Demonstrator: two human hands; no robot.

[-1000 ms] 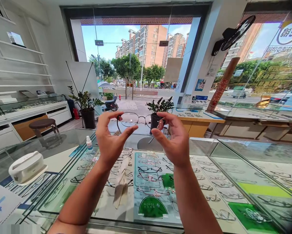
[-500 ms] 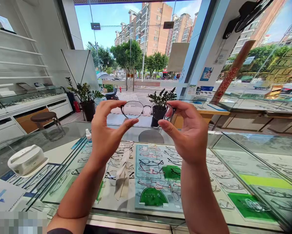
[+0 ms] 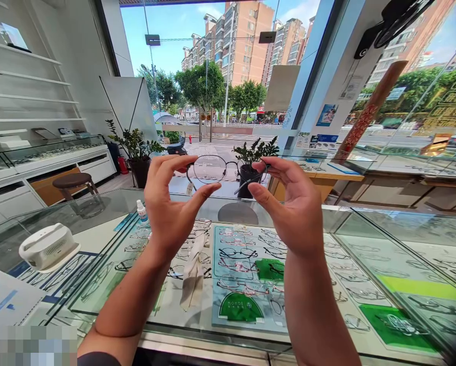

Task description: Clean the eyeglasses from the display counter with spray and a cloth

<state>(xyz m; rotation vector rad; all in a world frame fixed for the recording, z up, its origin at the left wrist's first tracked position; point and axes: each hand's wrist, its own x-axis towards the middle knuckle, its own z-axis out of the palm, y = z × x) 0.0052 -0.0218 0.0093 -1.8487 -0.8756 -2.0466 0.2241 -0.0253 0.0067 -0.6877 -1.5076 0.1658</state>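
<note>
A pair of eyeglasses [image 3: 209,169] with thin dark round rims is held up in front of me, above the glass counter. My left hand [image 3: 170,203] pinches its left outer edge near the hinge, thumb spread below the lens. At the other end my right hand [image 3: 294,203] grips the frame by the right hinge, its thumb apart and lower. The temples show below the rims, and a small pale tag hangs at the left one. Fingertips partly cover the right lens. Below, a beige cloth [image 3: 193,277] lies on the counter between my forearms.
Under and around my arms, the glass display counter [image 3: 197,335] holds rows of eyeglasses and a green-marked tray [image 3: 241,307]. A white device [image 3: 51,247] and a small spray bottle [image 3: 141,211] stand at left. Beyond are a stool [image 3: 73,181], potted plants [image 3: 136,145] and a large window.
The eyeglasses have tilted, so the temples and small tag now show below the rims. Both hands keep hold of them. The whole view has shifted slightly.
</note>
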